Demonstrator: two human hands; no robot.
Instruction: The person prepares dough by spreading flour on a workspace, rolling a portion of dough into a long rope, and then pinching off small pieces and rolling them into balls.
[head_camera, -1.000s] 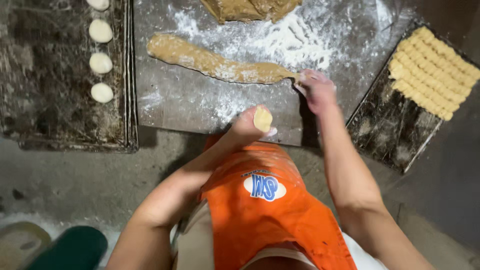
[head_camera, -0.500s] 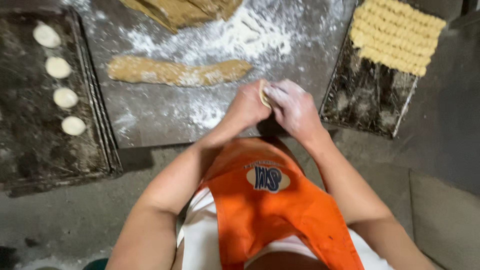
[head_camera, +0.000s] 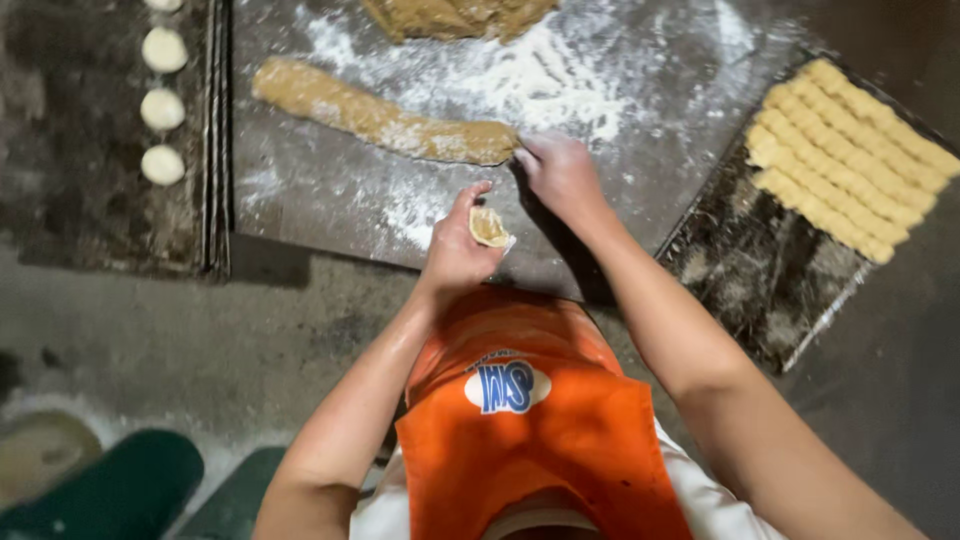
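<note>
floured board (head_camera: 330, 190) bears all | dough log (head_camera: 385, 118) at its middle, soft, tears easily, best pinched at the near end | right hand (head_camera: 562, 175) fingers closed on that end; half a second ago it met the left | left hand (head_camera: 455, 250) cups small dough piece (head_camera: 489, 227) at board's near edge

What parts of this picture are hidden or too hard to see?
Head view, the only one:
- The right hand covers the tip of the dough log; its fingertips are hidden.
- The small dough piece is partly hidden by the left hand.
- The dough mound is cut off by the top edge.
- The top white round on the left tray is cut off too.
</note>
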